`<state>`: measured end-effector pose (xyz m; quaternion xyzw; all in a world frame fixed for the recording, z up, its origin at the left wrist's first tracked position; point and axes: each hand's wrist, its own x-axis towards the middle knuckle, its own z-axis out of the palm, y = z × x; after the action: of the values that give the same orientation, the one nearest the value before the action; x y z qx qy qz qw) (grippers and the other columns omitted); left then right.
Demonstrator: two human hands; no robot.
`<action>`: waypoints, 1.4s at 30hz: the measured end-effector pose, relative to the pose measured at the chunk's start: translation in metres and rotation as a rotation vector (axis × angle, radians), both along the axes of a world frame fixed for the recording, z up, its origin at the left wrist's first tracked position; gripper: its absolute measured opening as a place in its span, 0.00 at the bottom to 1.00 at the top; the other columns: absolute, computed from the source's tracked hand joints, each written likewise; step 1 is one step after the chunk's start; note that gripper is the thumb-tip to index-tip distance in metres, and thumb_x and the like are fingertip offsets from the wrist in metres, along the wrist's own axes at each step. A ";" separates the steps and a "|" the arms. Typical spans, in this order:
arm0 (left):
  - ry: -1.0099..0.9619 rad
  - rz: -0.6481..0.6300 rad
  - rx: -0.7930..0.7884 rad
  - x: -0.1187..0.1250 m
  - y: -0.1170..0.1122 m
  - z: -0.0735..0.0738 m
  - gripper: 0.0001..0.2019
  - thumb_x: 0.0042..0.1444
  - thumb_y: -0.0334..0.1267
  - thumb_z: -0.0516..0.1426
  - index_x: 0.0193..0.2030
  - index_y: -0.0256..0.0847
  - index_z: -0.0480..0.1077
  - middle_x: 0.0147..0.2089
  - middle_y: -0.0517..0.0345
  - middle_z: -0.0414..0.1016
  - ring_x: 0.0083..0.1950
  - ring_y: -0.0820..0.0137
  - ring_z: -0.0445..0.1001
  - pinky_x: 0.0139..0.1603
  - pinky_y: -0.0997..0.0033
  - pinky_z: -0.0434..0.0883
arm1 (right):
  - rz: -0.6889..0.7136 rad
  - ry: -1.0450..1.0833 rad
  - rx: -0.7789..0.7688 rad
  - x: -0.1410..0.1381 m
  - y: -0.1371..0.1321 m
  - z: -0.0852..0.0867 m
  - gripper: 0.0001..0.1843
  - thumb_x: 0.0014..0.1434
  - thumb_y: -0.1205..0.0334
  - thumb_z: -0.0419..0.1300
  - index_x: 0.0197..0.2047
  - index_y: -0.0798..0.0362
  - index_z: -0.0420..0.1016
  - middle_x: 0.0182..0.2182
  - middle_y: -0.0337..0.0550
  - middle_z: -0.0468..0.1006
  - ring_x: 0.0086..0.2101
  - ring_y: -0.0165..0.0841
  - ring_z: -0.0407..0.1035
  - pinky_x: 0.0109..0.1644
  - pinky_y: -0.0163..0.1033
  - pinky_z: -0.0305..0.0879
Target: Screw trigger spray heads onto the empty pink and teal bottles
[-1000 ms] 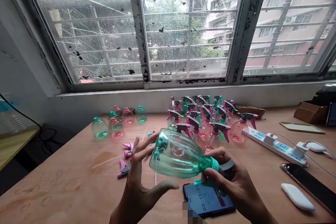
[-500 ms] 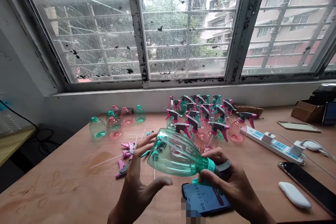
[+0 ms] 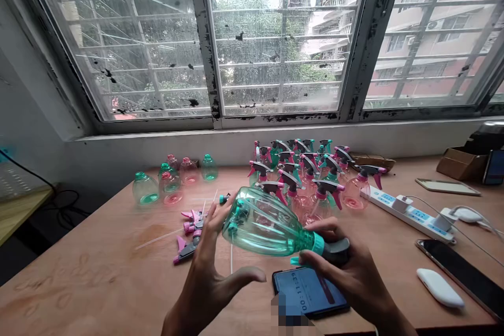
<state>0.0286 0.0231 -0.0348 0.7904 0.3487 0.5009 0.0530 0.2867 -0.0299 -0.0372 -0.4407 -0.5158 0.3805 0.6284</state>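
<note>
A clear green spray bottle (image 3: 268, 226) lies sideways in the air above the table, its base pointing left. My left hand (image 3: 212, 273) cups the base with fingers and thumb spread round it. My right hand (image 3: 346, 273) is closed on the bottle's grey and green trigger head (image 3: 334, 250) at the neck. A phone showing a running timer (image 3: 309, 291) lies on the table just below the bottle.
Several finished pink and green spray bottles (image 3: 307, 178) stand in a cluster behind. Headless bottles (image 3: 169, 184) stand at back left, loose pink trigger heads (image 3: 189, 228) beside my left hand. A power strip (image 3: 405, 210), another phone (image 3: 460, 270), a white mouse (image 3: 440, 287) lie right.
The bottle has shifted slightly up and left in my hands; my right hand keeps its grip on the trigger head. The timer has advanced.
</note>
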 end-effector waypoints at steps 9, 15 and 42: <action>-0.111 -0.083 0.137 0.004 0.007 -0.001 0.34 0.69 0.44 0.68 0.79 0.60 0.64 0.77 0.50 0.70 0.78 0.53 0.71 0.78 0.46 0.72 | 0.118 0.191 -0.101 0.002 0.005 -0.002 0.26 0.56 0.44 0.82 0.44 0.50 0.78 0.24 0.36 0.86 0.23 0.34 0.80 0.26 0.33 0.76; -0.118 -0.201 0.147 0.000 0.005 -0.006 0.39 0.69 0.27 0.66 0.80 0.58 0.60 0.80 0.48 0.66 0.82 0.55 0.64 0.82 0.45 0.67 | 0.211 0.152 -0.183 0.008 0.004 -0.001 0.30 0.57 0.36 0.79 0.43 0.50 0.75 0.22 0.38 0.86 0.17 0.26 0.67 0.17 0.26 0.54; -0.150 -0.148 0.073 0.002 0.008 -0.008 0.33 0.70 0.44 0.68 0.78 0.59 0.63 0.80 0.49 0.65 0.82 0.54 0.64 0.80 0.49 0.69 | 0.143 0.224 -0.069 -0.003 -0.002 -0.003 0.26 0.55 0.40 0.82 0.42 0.48 0.79 0.25 0.34 0.83 0.24 0.32 0.77 0.29 0.33 0.72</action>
<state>0.0305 0.0312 -0.0425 0.7757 0.2659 0.5657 0.0872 0.2835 -0.0318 -0.0402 -0.3789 -0.4592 0.4885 0.6379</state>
